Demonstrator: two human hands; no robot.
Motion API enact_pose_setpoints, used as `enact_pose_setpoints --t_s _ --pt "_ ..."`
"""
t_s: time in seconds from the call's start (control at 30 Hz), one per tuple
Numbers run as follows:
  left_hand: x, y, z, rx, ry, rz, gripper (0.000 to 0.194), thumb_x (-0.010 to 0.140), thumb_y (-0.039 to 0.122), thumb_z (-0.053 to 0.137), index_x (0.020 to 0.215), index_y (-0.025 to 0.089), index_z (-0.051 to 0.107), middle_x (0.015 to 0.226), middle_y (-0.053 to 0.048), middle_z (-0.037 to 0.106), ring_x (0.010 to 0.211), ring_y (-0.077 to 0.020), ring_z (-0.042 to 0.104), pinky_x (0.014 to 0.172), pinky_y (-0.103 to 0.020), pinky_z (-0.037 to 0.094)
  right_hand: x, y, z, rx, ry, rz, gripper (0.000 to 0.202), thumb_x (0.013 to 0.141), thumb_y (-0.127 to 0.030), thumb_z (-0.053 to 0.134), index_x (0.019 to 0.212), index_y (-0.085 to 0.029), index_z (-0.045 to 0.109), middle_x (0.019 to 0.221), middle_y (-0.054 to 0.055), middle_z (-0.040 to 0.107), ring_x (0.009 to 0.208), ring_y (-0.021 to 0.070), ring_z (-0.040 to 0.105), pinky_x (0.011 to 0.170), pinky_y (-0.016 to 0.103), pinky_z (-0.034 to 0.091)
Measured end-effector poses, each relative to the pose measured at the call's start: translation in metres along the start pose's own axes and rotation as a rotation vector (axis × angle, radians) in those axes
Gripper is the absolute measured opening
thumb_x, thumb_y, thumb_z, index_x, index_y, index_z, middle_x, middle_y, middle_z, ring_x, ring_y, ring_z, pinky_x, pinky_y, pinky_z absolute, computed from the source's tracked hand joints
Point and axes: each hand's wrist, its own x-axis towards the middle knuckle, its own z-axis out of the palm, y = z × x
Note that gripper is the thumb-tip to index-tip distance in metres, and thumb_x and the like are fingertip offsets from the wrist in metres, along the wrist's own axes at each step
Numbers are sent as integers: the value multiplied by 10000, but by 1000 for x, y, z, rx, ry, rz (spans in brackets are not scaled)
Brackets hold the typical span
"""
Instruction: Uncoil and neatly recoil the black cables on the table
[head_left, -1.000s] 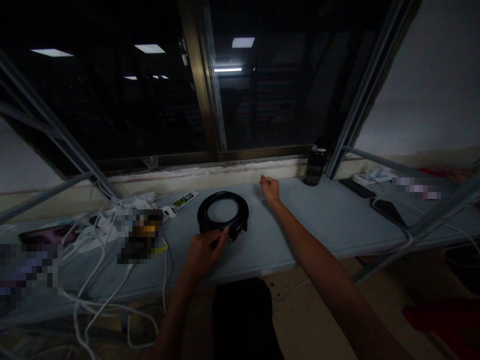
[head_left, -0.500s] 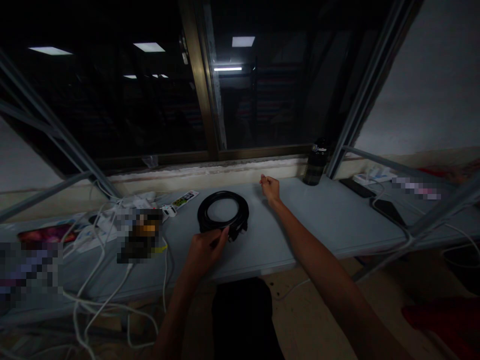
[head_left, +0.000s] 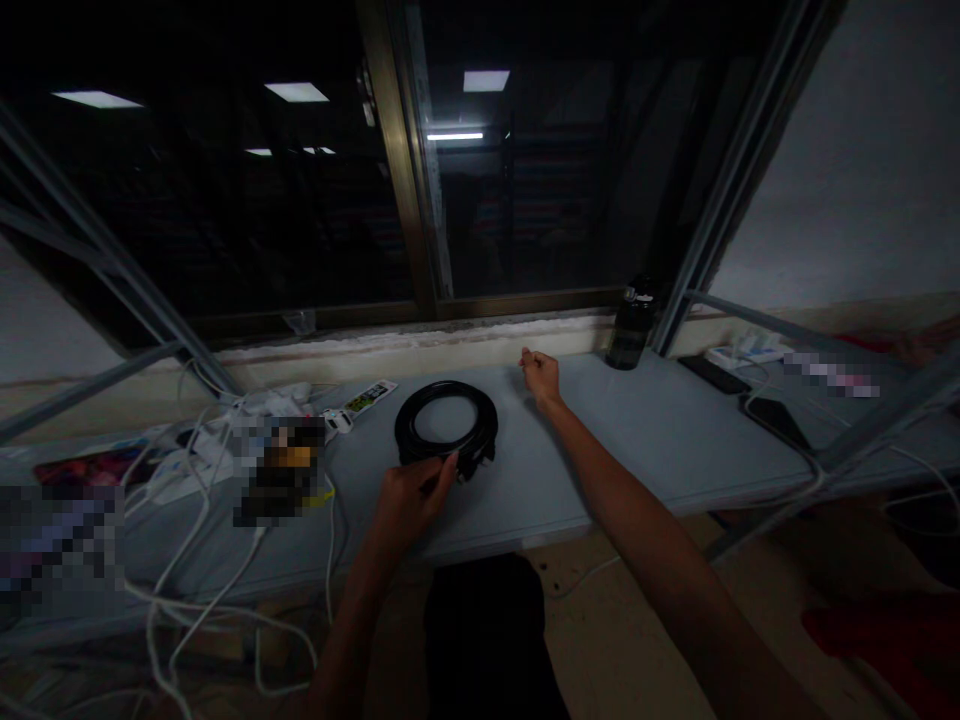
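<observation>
A coil of black cable (head_left: 486, 412) lies flat on the grey tabletop, its plug ends bunched at the near right side. At the coil's near edge is my left hand (head_left: 411, 492), fingers curled and thumb against the index finger. Whether it grips part of the cable or some small thing is hidden. My right hand (head_left: 541, 378) rests as a closed fist toward the back of the table, right of the coil and apart from it. Nothing shows in that fist.
White cables and adapters (head_left: 214, 440) tangle at the left, beside a blurred dark object (head_left: 281, 480). A dark bottle (head_left: 630, 330) stands at the back right, near a metal post (head_left: 679, 310). Black devices (head_left: 776, 422) lie farther right. A window (head_left: 525, 220) rises behind the table.
</observation>
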Motion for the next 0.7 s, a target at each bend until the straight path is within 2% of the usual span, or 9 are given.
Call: enact_pose_setpoints --t_s 0.7 --pt "0 -1 1 5 4 17 618 1154 429 603 608 160 497 544 31 440 495 -76 430 559 -239 280 -3 -7 -1 -14 9 8 685 1032 -806 559 737 -195 652 617 21 498 620 192 489 577 288 410"
